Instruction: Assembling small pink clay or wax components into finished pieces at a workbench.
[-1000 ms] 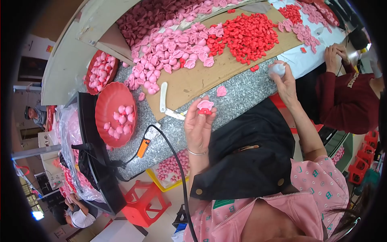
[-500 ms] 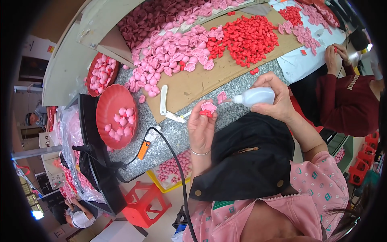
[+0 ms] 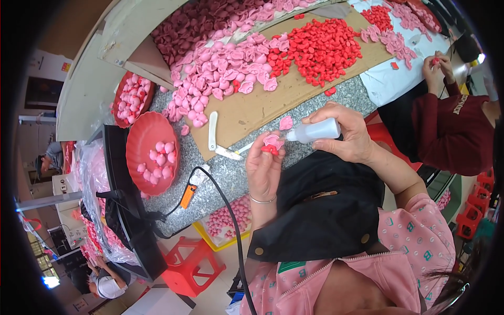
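My left hand (image 3: 264, 176) pinches a small pink cup-shaped piece (image 3: 273, 140) with a red piece (image 3: 270, 149) at its lower edge. In my right hand (image 3: 346, 134) is a translucent white squeeze bottle (image 3: 318, 130), held nearly level. Its nozzle points left, at the pink piece; whether the tip touches it I cannot tell. A loose pink piece (image 3: 285, 123) lies on the grey speckled tabletop just beyond the nozzle. Left of my hands, a white-handled folding knife (image 3: 213, 131) lies unfolded on the cardboard.
Heaps of pink pieces (image 3: 210, 79) and red pieces (image 3: 323, 50) cover the cardboard (image 3: 247, 115). A red scalloped bowl (image 3: 137, 152) holds pink balls at left. A black cable (image 3: 223, 194) crosses the table edge near my left wrist. At right, a co-worker's hands (image 3: 438, 71) hold a red piece.
My right hand has moved left and tilted the bottle, bringing its nozzle up to the pink piece. My left hand stays nearly in place.
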A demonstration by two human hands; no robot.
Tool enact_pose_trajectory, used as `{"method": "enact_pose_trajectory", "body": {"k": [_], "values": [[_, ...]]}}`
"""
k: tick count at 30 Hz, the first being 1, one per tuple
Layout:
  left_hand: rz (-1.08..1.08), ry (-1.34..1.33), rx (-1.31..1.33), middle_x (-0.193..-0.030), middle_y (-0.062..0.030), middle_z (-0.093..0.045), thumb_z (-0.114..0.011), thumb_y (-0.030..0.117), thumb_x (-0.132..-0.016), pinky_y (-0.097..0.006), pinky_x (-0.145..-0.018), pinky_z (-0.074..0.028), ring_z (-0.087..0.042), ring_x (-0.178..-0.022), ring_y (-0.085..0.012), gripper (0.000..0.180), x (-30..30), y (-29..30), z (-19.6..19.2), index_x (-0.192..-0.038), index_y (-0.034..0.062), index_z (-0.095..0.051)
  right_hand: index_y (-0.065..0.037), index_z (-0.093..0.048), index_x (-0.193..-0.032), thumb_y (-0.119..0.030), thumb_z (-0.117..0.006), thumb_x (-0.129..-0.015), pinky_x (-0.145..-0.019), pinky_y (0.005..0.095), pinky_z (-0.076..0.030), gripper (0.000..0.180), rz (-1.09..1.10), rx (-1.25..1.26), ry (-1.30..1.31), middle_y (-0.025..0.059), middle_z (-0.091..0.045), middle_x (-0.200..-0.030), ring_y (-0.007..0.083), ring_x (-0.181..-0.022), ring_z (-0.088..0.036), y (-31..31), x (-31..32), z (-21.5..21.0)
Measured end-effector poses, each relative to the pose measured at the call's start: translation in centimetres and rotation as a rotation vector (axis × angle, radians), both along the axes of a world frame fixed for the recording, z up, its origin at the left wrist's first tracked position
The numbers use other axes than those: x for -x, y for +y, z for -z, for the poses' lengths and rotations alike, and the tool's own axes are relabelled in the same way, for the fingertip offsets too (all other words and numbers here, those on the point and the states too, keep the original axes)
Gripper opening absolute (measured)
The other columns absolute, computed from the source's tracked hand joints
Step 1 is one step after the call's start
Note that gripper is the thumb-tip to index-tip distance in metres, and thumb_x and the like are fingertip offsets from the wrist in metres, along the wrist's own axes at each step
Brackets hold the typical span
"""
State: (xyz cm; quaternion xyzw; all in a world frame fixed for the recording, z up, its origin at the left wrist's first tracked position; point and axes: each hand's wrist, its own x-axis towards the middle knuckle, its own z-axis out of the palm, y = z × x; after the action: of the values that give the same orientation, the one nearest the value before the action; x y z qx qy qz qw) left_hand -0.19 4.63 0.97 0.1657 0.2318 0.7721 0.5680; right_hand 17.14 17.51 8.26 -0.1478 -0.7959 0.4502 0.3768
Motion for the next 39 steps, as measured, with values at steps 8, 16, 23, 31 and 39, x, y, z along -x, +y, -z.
{"method": "enact_pose_trajectory", "body": {"k": [8,16,23,31,39], "values": [[0.004,0.017,0.003,-0.128,-0.0182,-0.05,-0.057,0.009,-0.091,-0.032,-0.09,-0.049,-0.056,-0.109,-0.0217,0.042,-0.19,-0.07,-0.14,-0.13,-0.0008,-0.044,-0.004,-0.061,-0.1,-0.006,-0.078,-0.067,-0.076,0.0331,-0.047,0.037,0.017,-0.004,-0.037,0.0108,-0.067,-0.1,0.0221,-0.087,-0.061,-0.33,0.27,-0.42],[0.004,0.013,0.002,-0.127,-0.018,-0.051,-0.058,0.009,-0.09,-0.032,-0.089,-0.049,-0.056,-0.107,-0.0204,0.042,-0.16,-0.17,-0.14,-0.129,-0.0003,-0.045,-0.005,-0.061,-0.1,-0.008,-0.079,-0.067,-0.076,0.0335,-0.046,0.038,0.016,-0.031,-0.067,0.0104,-0.067,-0.1,0.0225,-0.086,-0.061,-0.42,0.47,-0.24],[0.011,0.034,0.012,-0.127,-0.0175,-0.051,-0.058,0.01,-0.091,-0.032,-0.089,-0.049,-0.056,-0.106,-0.0195,0.042,-0.06,-0.11,0.0,-0.129,-0.0002,-0.045,-0.006,-0.061,-0.1,-0.01,-0.079,-0.067,-0.076,0.0337,-0.046,0.038,0.023,-0.063,-0.069,0.0098,-0.067,-0.1,0.0226,-0.085,-0.061,-0.23,0.64,-0.12],[0.024,0.055,0.022,-0.126,-0.0172,-0.052,-0.058,0.01,-0.09,-0.031,-0.088,-0.049,-0.057,-0.104,-0.0192,0.042,0.05,-0.19,0.41,-0.129,-0.0003,-0.045,-0.006,-0.061,-0.1,-0.009,-0.079,-0.067,-0.076,0.034,-0.046,0.038,0.029,-0.079,-0.08,0.0099,-0.067,-0.1,0.0231,-0.085,-0.061,-0.16,0.77,-0.08],[0.001,0.033,0.039,-0.126,-0.017,-0.053,-0.06,0.011,-0.09,-0.031,-0.087,-0.05,-0.056,-0.107,-0.0196,0.043,-0.06,-0.34,0.56,-0.129,0.0005,-0.046,-0.006,-0.06,-0.102,-0.009,-0.079,-0.067,-0.077,0.0342,-0.047,0.039,0.019,-0.075,-0.08,0.0104,-0.067,-0.099,0.0237,-0.087,-0.062,-0.16,0.78,-0.44]]}}
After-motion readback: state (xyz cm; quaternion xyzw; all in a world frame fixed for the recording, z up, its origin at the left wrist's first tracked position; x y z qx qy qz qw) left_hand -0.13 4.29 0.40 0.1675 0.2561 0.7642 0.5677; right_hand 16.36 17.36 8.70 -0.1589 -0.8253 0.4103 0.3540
